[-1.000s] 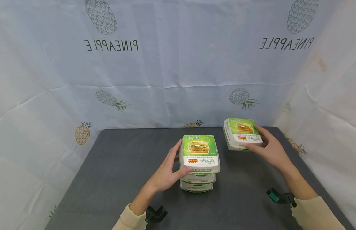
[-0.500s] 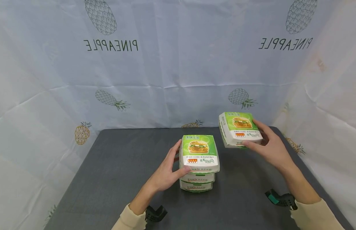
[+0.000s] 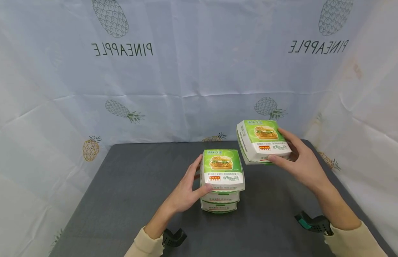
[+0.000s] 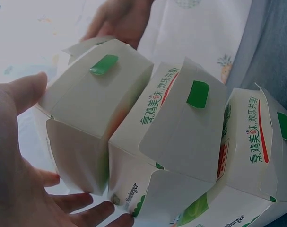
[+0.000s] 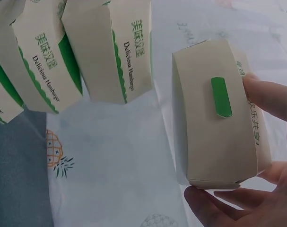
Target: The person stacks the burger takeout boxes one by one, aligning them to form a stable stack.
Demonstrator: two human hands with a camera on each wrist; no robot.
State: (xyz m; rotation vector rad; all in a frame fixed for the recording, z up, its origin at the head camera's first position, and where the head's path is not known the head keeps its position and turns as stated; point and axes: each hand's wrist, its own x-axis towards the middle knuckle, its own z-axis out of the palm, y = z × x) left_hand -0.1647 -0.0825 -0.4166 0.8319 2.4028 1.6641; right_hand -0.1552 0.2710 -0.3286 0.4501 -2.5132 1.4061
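Observation:
Three white-and-green burger boxes are stacked near the table's middle: a top box (image 3: 222, 171), a middle box (image 3: 221, 197) and a bottom box (image 3: 219, 207). My left hand (image 3: 182, 195) grips the top box, thumb at its front edge and fingers along its left side. In the left wrist view the top box (image 4: 93, 99) sits between that thumb and the fingers. My right hand (image 3: 303, 165) holds another burger box (image 3: 265, 141) in the air, right of the stack and tilted. Its lidded side with a green tab (image 5: 221, 97) faces the right wrist camera.
The dark grey table (image 3: 144, 178) extends around the stack on both sides. Behind it hangs a pale cloth (image 3: 192, 71) printed with pineapples, which also covers the left and right sides.
My right hand has lifted its burger box and brought it left, closer to the stack, tilting it more. The left hand and the stacked boxes have stayed in place.

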